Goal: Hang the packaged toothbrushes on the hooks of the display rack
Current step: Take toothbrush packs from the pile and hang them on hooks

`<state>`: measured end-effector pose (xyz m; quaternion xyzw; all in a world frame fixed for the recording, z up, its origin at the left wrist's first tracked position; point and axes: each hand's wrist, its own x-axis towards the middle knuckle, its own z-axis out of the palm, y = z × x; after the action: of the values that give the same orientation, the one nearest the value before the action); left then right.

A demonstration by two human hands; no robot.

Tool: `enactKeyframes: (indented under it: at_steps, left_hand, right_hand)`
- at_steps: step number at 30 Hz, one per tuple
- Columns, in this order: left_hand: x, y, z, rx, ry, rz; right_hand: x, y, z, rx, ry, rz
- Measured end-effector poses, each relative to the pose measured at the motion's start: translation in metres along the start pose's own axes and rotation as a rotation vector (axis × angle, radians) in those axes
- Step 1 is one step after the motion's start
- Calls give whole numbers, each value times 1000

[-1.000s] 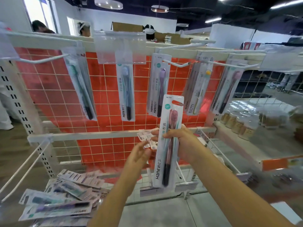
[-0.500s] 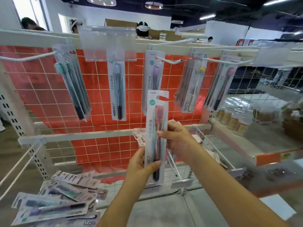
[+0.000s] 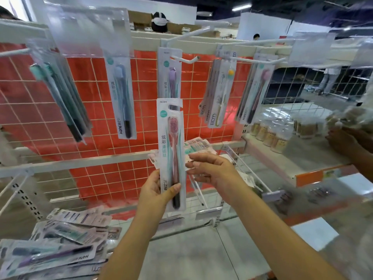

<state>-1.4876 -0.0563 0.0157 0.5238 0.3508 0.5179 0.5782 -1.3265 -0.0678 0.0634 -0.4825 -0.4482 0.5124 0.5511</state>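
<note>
The display rack [image 3: 80, 161] is a white metal frame with a wire grid backed by orange-red tile sheeting, standing in a shop interior with a dark ceiling and strip lights.

At lower left, a loose pile of packaged toothbrushes [image 3: 56, 245] lies on the bottom shelf. Above it, a hook [image 3: 14, 52] carries several teal-brush packs [image 3: 60, 102], tilted. Next right, a blue-brush pack [image 3: 122, 98] hangs behind a clear price-tag holder [image 3: 86, 31].

The left hand [image 3: 156, 191] grips the lower part of the pink toothbrush pack [image 3: 172, 150], thumb across its front, fingers curled behind. The pack is upright, in front of the rack's middle rail and directly below a hanging purple-brush pack [image 3: 169, 75]; its hang hole is not on any hook. The centre hook [image 3: 186, 59] projects forward above.

The right hand [image 3: 212, 170] is just beside the pack's right edge, fingers relaxed and spread, grasping nothing; contact with the pack cannot be confirmed.

Further right hang a yellow-brush pack [image 3: 222, 93] and a pink-brush pack [image 3: 256, 91]. A side shelf [image 3: 298, 164] holds small jars [image 3: 270, 134], blurred. Another person's hand [image 3: 347, 142] rests at the far right edge.
</note>
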Motion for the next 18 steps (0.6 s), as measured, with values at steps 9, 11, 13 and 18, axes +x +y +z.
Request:
enactKeyframes:
  at_steps: [9,11,13,18]
  left_hand:
    - [9,-1,67,-9,-19,-5]
    - [9,-1,89,-5,-24,9]
    - [8,-2,110,2,-15,20]
    - [7,-1,154,30,16,28]
  right_hand:
    - [-10,-16,-51,32,99,4]
    - [-9,-25,-64,2,110,-7]
    - [-8,-33,-76,-20,132,-24]
    - [-9,-39,-108,-167,150,-99]
